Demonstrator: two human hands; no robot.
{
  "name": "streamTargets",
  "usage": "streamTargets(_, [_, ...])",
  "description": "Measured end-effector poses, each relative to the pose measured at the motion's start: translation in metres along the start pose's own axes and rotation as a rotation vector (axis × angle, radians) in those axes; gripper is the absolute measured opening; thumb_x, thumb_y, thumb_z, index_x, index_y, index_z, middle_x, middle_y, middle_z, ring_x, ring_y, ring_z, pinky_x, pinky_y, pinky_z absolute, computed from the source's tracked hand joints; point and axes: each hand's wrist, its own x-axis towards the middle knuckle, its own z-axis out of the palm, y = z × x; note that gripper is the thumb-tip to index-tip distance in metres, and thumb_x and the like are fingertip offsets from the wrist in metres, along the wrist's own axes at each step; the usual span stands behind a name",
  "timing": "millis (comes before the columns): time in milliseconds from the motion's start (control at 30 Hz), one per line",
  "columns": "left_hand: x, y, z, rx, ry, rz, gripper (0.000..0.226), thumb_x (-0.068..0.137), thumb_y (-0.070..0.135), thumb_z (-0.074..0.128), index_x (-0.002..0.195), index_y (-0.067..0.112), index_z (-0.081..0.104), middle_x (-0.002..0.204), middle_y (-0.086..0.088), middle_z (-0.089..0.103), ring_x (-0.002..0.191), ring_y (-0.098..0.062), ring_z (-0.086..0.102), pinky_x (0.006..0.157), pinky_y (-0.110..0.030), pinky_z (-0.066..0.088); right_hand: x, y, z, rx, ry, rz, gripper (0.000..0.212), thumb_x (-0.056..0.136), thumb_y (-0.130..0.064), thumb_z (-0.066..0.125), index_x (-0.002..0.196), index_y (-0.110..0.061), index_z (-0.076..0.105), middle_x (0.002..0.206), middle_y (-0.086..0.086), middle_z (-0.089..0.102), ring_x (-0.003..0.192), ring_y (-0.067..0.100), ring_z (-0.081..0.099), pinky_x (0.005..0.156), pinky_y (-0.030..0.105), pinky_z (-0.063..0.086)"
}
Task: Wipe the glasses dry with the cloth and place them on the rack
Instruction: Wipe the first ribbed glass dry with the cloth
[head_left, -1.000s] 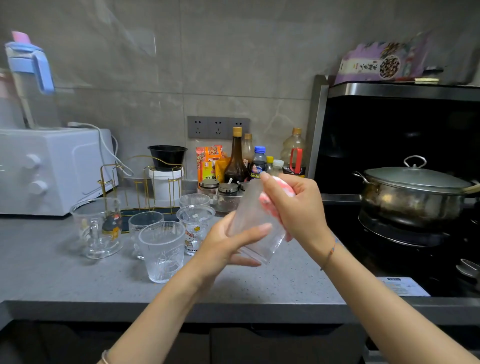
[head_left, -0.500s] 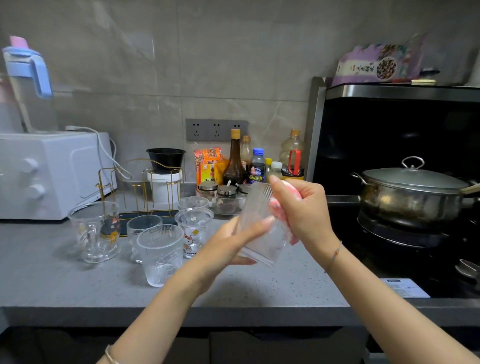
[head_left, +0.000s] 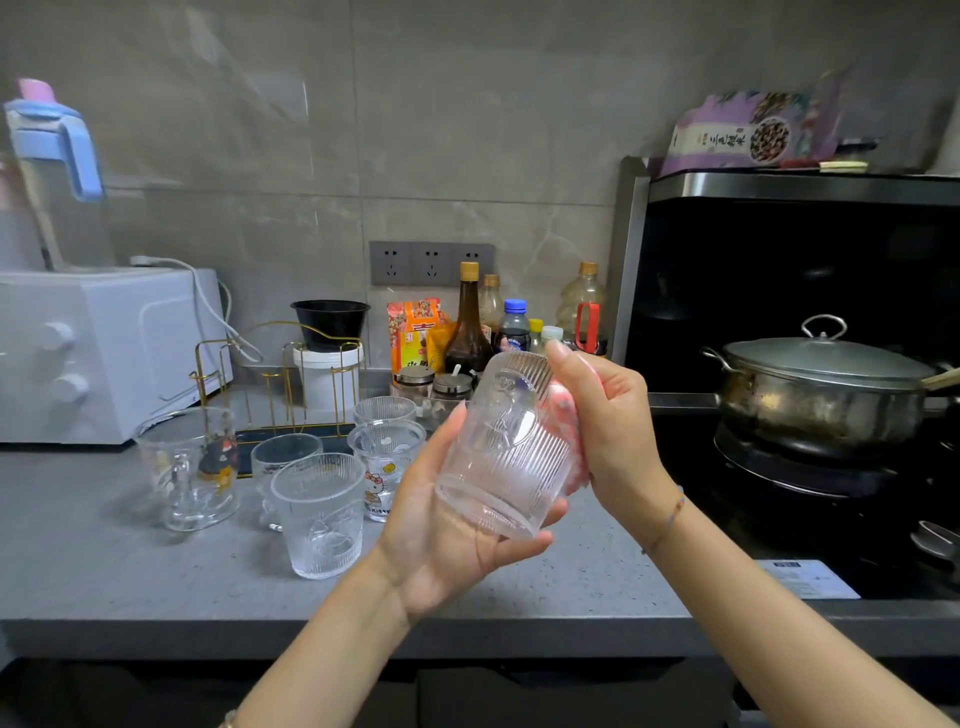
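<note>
Slippage is the risk: left hand grips the tilted ribbed glass above the tabletop edge, right hand clenches the pink cloth against it, gold rack unloaded.

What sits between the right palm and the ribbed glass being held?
Head view: a pink cloth is pressed between the right hand and the ribbed glass.
</note>
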Motion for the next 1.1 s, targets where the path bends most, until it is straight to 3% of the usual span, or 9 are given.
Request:
streamTargets(100, [0.001,0.003,0.002,0.21,0.129,0.067,0.053,0.068,0.06,0.07,0.101,0.018,0.078,0.108,-0.019,0.072,0.092,-0.041,0.069,0.068,-0.046,0.06,0.0,0.002,-0.003,-0.026,0.024,0.024,0.075,0.074,-0.057,0.064,0.077,0.017,0.053,0.071,0.042,0.052,0.062,0.057,0.052,0.057,0.045,0.048])
streamTargets(200, [0.001,0.008,0.007,0.633,0.297,0.162,0.042,0.075,0.061,0.063,0.103,0.032,0.073,0.104,0.004,0.076,0.098,-0.018,0.072,0.076,-0.039,0.061,0.001,0.0,-0.003,-0.114,0.065,0.007,0.061,0.083,-0.043,0.064,0.06,0.012,0.048,0.053,0.03,0.045,0.047,0.045,0.045,0.05,0.039,0.045])
streamTargets(367, [0.005,0.0,0.005,1.062,0.441,0.343,0.072,0.054,0.07,0.069,0.119,0.043,0.055,0.116,0.019,0.065,0.105,0.007,0.061,0.088,-0.026,0.052,-0.003,0.001,0.004,-0.231,0.079,-0.052,0.051,0.091,-0.02,0.063,0.049,0.002,0.044,0.045,0.008,0.035,0.042,0.014,0.036,0.042,0.023,0.033])
streamTargets(533, [-0.001,0.0,0.004,0.775,0.326,0.284,0.065,0.061,0.057,0.072,0.116,0.022,0.066,0.108,0.001,0.074,0.095,-0.014,0.07,0.073,-0.03,0.058,-0.004,0.0,0.006,-0.138,0.035,-0.016,0.051,0.093,-0.02,0.061,0.046,-0.012,0.042,0.039,-0.008,0.039,0.036,0.004,0.037,0.041,0.017,0.032])
streamTargets(667, [-0.005,0.001,0.003,0.193,0.067,0.048,0.07,0.054,0.054,0.086,0.106,0.009,0.075,0.105,-0.021,0.071,0.082,-0.035,0.069,0.062,-0.039,0.06,-0.002,-0.002,0.004,0.024,-0.017,0.025,0.059,0.083,-0.044,0.06,0.062,0.011,0.05,0.054,0.021,0.05,0.044,0.021,0.051,0.044,0.021,0.043])
streamTargets(733, [-0.004,0.001,0.0,0.102,-0.002,0.011,0.072,0.053,0.054,0.087,0.107,0.007,0.074,0.105,-0.022,0.07,0.084,-0.036,0.069,0.064,-0.039,0.061,-0.002,-0.001,0.003,0.038,-0.029,0.055,0.053,0.083,-0.044,0.061,0.071,0.008,0.061,0.063,0.018,0.062,0.053,0.023,0.06,0.049,0.025,0.05])
streamTargets(900, [0.002,0.001,-0.002,0.3,0.154,0.034,0.067,0.062,0.061,0.076,0.111,0.016,0.073,0.116,-0.022,0.068,0.101,-0.042,0.068,0.072,-0.047,0.061,0.0,0.004,-0.004,0.005,0.061,0.108,0.051,0.085,-0.038,0.062,0.077,0.012,0.062,0.067,0.019,0.061,0.056,0.022,0.061,0.053,0.03,0.05])
streamTargets(1000, [0.003,0.001,0.0,0.595,0.255,0.109,0.071,0.053,0.058,0.08,0.114,0.025,0.067,0.11,-0.004,0.074,0.103,-0.023,0.07,0.08,-0.04,0.06,0.002,0.004,-0.003,-0.152,0.103,0.045,0.056,0.085,-0.039,0.065,0.063,0.011,0.054,0.057,0.027,0.048,0.051,0.034,0.048,0.052,0.037,0.045])
streamTargets(1100, [0.007,-0.002,0.005,0.824,0.354,0.241,0.072,0.06,0.059,0.079,0.124,0.034,0.056,0.113,0.011,0.071,0.102,-0.005,0.068,0.084,-0.032,0.059,0.005,0.005,0.0,-0.232,0.13,0.03,0.049,0.09,-0.025,0.063,0.053,0.003,0.049,0.047,0.009,0.038,0.048,0.02,0.038,0.052,0.03,0.039])
